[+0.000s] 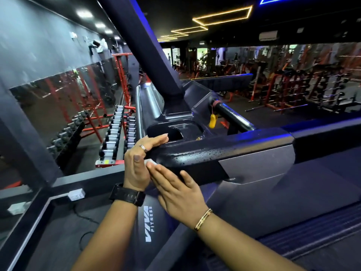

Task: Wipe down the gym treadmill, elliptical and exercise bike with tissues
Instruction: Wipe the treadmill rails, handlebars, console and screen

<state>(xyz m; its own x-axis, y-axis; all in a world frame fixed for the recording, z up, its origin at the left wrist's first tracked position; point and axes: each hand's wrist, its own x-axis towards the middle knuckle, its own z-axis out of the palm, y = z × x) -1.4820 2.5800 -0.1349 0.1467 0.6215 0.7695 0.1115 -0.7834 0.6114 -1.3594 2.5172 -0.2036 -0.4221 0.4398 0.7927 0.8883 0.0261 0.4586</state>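
The task's thing in hand is the dark, glossy moulded-plastic treadmill handrail [205, 153], its top speckled with fine droplets. At the handrail's near-left end a small folded white tissue [152, 162] peeks out, most of it hidden by the hands.

The left hand [139, 163], with a black watch and a silver ring, lies over that end with its fingers straight and close together, reaching along the top of the handrail toward the black recessed cup holder [175, 132] just beyond it. The right hand [175, 190], with a gold bracelet, is laid flat against the handrail's near face, its fingers straight and slightly spread, the fingertips [154, 167] on the tissue. Neither hand curls round anything — the tissue looks only pressed, not pinched.

That is the weak point, I judge. Under flat fingers alone, a stroke along the handrail could leave the tissue behind or let it slide off the rounded end to the floor below. The droplets could soak so small a piece and make it tear or smear rather than lift the wet. A long sweep could also snag the yellow plastic safety clip [213, 120] hanging beyond the handrail's far side.
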